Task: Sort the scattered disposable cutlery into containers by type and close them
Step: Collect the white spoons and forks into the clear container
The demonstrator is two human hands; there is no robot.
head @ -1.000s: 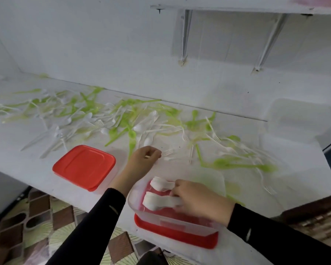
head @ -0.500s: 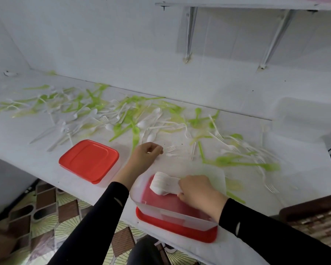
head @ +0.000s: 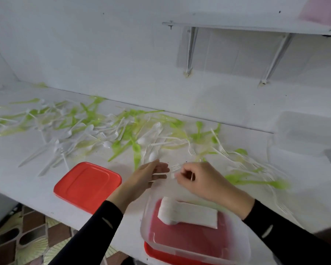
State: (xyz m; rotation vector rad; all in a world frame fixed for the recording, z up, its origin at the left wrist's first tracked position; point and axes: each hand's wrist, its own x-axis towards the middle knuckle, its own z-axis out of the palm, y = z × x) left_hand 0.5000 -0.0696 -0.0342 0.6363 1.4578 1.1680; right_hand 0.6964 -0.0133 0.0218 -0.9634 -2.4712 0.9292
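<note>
Two grips: both hover low over the tabletop (head: 23,188), close together, just behind the clear box (head: 148,217).
Left grip (head: 153,175): the fingers are bent a little and hold a white handle (head: 159,174) that lies across them.
Right grip (head: 191,178): the fingers are curled in tight and pinch a thin white piece (head: 192,176). I cannot tell if it is a fork or a spoon.
White fork (head: 175,167): its prongs show between the two grips. I cannot tell if a grip has it or if it lies on the tabletop.
Clear box: it is open, at the near edge of the tabletop, and it sits on a red lid (head: 161,254).
White stack (head: 187,213): a neat pile of white cutlery lies flat inside the clear box.
Other red lid (head: 87,185): it lies flat on the tabletop, to the left of the left grip.
Loose cutlery (head: 122,134): lots of green and white pieces lie mixed up across the back of the tabletop.
Far box (head: 304,131): it is see-through and stands at the right end, near the wall.
Sleeves: both arms wear black.
</note>
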